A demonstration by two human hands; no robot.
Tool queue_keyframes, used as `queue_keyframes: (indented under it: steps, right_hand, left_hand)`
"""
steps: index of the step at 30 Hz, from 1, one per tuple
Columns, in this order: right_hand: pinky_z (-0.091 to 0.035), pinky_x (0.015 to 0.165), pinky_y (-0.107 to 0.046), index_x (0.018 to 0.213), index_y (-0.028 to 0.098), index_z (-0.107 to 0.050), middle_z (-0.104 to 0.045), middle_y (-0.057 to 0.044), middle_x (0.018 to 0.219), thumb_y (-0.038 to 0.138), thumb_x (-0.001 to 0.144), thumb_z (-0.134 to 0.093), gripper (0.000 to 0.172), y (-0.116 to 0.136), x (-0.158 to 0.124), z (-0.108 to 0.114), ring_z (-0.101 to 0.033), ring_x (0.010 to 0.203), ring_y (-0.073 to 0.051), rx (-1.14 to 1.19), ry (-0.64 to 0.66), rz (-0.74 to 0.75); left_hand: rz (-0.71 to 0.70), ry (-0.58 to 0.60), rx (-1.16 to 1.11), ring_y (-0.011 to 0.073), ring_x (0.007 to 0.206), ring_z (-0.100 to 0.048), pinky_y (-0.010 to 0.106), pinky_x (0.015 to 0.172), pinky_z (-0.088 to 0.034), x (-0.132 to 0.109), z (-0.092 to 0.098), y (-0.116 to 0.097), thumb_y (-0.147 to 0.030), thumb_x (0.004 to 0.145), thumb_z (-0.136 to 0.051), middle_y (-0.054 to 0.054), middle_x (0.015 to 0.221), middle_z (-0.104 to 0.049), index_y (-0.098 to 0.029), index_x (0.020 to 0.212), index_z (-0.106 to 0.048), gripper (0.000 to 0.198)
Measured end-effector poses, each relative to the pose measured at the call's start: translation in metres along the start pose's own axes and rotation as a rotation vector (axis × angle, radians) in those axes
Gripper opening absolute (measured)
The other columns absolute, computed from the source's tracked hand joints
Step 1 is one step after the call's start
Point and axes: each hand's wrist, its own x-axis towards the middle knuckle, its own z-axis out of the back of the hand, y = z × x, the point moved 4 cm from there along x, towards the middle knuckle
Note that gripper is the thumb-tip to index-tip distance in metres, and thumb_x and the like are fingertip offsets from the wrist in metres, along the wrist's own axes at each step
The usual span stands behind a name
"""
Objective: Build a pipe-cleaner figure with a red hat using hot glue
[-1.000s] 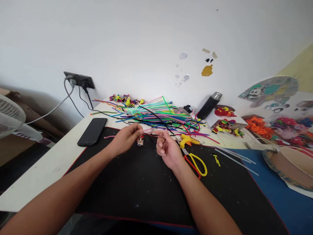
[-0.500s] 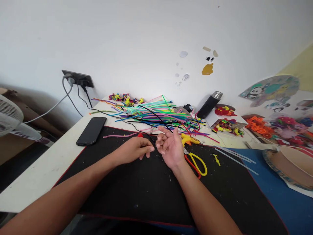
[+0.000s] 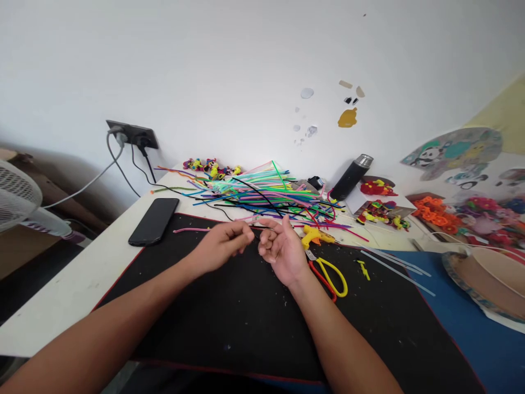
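Observation:
My left hand (image 3: 225, 244) is closed in a pinch over the black mat (image 3: 229, 323). What its fingertips hold is too small to name; a thin dark bit shows at them. Facing it, my right hand (image 3: 283, 251) has its palm turned up, thumb raised apart and fingers loosely bent, with nothing visible in the palm. Only a narrow gap separates the fingertips of both hands. Beside my right wrist lie scissors (image 3: 337, 278) with red and yellow handles and a yellow glue gun (image 3: 315, 235). A pink pipe cleaner (image 3: 191, 230) rests left of my left hand.
A heap of coloured pipe cleaners (image 3: 262, 191) lies along the wall. A phone (image 3: 154, 221) is at left, and a black flask (image 3: 351, 178) leans at the back right. Clear glue sticks (image 3: 397, 271), a small yellow piece (image 3: 363, 270) and a round container (image 3: 488, 279) are at right.
My left hand has risen slightly, its fingertips now pinched higher and hiding the red bit behind it. My right hand has shifted a little left, its fingers slightly rearranged.

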Motion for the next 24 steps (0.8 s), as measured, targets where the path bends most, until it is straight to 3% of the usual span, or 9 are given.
queue_keyframes:
  steps: [4, 7, 10, 18, 24]
  right_hand:
    - [-0.024, 0.036, -0.017, 0.099, 0.014, -0.074, -0.063, 0.000, 0.065, 0.067, 0.084, -0.073, 0.056, -0.010, 0.002, 0.006, -0.057, 0.044, -0.009, -0.106, -0.083, -0.027]
    - [-0.025, 0.036, -0.018, 0.100, 0.013, -0.074, -0.063, 0.000, 0.064, 0.070, 0.082, -0.073, 0.060, -0.015, 0.001, 0.001, -0.056, 0.043, -0.010, -0.187, -0.057, -0.026]
    - [-0.024, 0.036, -0.019, 0.099, 0.014, -0.073, -0.063, 0.000, 0.063, 0.071, 0.082, -0.072, 0.060, -0.016, -0.002, -0.003, -0.056, 0.044, -0.010, -0.233, -0.042, -0.026]
    - [-0.025, 0.037, -0.019, 0.096, 0.014, -0.074, -0.061, 0.001, 0.062, 0.071, 0.082, -0.072, 0.059, -0.011, 0.000, 0.003, -0.052, 0.043, -0.008, -0.249, -0.098, 0.040]
    - [-0.025, 0.036, -0.018, 0.096, 0.014, -0.074, -0.061, 0.002, 0.062, 0.072, 0.079, -0.073, 0.061, -0.013, 0.000, 0.003, -0.052, 0.042, -0.008, -0.293, -0.106, 0.043]
  left_hand:
    - [-0.076, -0.309, -0.350, 0.0075, 0.049, -0.026, 0.022, 0.048, -0.021, 0.007, 0.037, -0.006, -0.047, 0.086, -0.072, -0.008, 0.056, -0.032, -0.019, 0.065, -0.046, 0.043]
    - [-0.054, -0.364, -0.495, 0.0056, 0.046, -0.019, 0.022, 0.045, -0.016, 0.012, 0.053, -0.005, -0.042, 0.085, -0.074, -0.010, 0.054, -0.024, -0.020, 0.059, -0.035, 0.051]
    - [-0.001, -0.395, -0.538, 0.0048, 0.043, -0.016, 0.021, 0.042, -0.014, 0.014, 0.065, 0.000, -0.041, 0.086, -0.072, -0.010, 0.052, -0.023, -0.021, 0.058, -0.036, 0.049]
    - [-0.027, -0.473, -0.525, 0.0086, 0.052, -0.052, 0.019, 0.045, -0.036, 0.019, 0.093, 0.017, -0.036, 0.074, -0.086, -0.002, 0.059, -0.056, -0.015, 0.073, -0.063, 0.031]
    - [0.019, -0.454, -0.510, 0.0124, 0.066, -0.066, 0.020, 0.060, -0.051, 0.022, 0.092, 0.029, -0.038, 0.067, -0.093, 0.004, 0.073, -0.070, -0.013, 0.077, -0.069, 0.036]
